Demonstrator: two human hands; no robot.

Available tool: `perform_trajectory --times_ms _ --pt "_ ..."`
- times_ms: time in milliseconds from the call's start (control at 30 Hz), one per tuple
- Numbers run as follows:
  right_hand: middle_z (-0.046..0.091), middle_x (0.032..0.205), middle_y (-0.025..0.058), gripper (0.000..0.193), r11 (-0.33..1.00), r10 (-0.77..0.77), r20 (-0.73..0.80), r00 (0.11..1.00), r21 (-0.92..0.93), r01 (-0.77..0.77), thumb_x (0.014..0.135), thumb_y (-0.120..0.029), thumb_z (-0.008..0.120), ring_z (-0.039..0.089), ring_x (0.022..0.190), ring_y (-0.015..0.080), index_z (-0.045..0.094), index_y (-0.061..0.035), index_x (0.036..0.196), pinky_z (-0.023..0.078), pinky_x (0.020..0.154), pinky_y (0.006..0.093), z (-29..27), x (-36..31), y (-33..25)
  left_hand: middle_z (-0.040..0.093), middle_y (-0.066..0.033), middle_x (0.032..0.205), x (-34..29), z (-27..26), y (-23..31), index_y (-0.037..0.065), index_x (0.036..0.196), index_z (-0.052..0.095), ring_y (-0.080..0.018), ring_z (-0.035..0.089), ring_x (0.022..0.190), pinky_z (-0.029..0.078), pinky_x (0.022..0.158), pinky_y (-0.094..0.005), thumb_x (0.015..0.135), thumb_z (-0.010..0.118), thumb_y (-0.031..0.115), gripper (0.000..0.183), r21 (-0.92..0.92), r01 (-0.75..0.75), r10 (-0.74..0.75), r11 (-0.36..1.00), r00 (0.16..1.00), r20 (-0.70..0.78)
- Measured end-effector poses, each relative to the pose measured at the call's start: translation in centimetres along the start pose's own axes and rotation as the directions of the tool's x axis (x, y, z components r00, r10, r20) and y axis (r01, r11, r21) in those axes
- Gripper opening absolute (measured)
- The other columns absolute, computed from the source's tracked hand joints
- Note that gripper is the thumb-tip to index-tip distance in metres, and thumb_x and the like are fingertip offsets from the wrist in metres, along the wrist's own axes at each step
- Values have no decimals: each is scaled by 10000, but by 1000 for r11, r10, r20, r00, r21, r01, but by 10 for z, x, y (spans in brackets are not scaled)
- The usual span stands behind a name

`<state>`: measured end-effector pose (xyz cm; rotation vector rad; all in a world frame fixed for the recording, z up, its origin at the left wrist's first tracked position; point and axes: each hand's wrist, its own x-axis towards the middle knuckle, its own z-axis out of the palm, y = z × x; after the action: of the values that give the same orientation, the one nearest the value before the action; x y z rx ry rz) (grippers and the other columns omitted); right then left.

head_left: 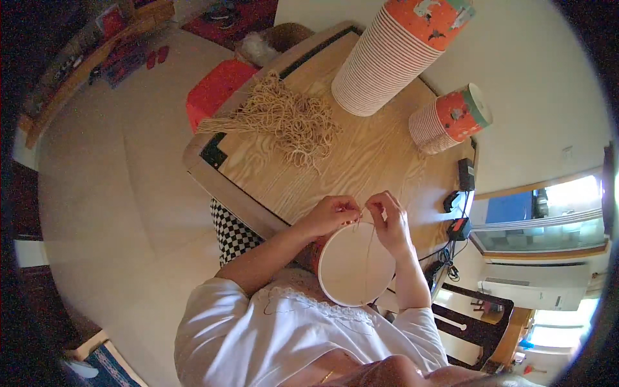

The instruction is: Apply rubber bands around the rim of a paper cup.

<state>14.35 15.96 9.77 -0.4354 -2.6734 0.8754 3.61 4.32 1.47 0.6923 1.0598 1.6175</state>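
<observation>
A round paper bucket [348, 274] leans against my chest, its white inside facing up and a strip of red outer wall showing at the left. A thin tan string [368, 264] crosses its opening from the far rim to the near rim. At the far rim my left hand [336, 214] is closed, its fingertips pinching the string. Just to the right, my right hand [391, 222] pinches the string too, thumb and finger together. The two sets of fingertips are close to each other. The exact shape of the string between them is too small to make out.
On the wooden table [380, 168] lies a tangled heap of tan strings [284, 119]. Behind it rises a tall stack of paper buckets [390, 61], with a shorter stack [451, 119] to its right. Black adapters and cables [459, 229] lie along the right edge. A red stool [216, 90] stands beyond.
</observation>
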Motion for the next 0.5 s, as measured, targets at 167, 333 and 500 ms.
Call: perform_trajectory --times_ms 167,333,500 --pt "574 821 123 43 999 37 -17 999 19 -37 797 -3 562 566 758 300 553 -14 838 460 657 343 -4 0 -2 577 26 726 -3 -1 1 73 803 607 -62 532 690 434 652 -218 822 610 166 95 3 -20 20 1000 999 29" --pt "575 790 109 31 998 59 -127 990 0 -59 795 -2 575 566 713 239 563 -9 823 460 647 300 -12 2 6 581 0 736 -8 2 6 37 798 598 -69 523 700 425 643 -233 808 606 144 108 65 45 -46 997 999 12" --pt "560 747 79 17 998 67 -183 981 15 -65 791 5 564 523 678 149 553 5 804 432 646 259 -18 3 4 580 7 728 -14 1 8 41 808 602 -70 525 700 429 647 -238 806 609 147 106 37 15 -15 999 1000 -1"
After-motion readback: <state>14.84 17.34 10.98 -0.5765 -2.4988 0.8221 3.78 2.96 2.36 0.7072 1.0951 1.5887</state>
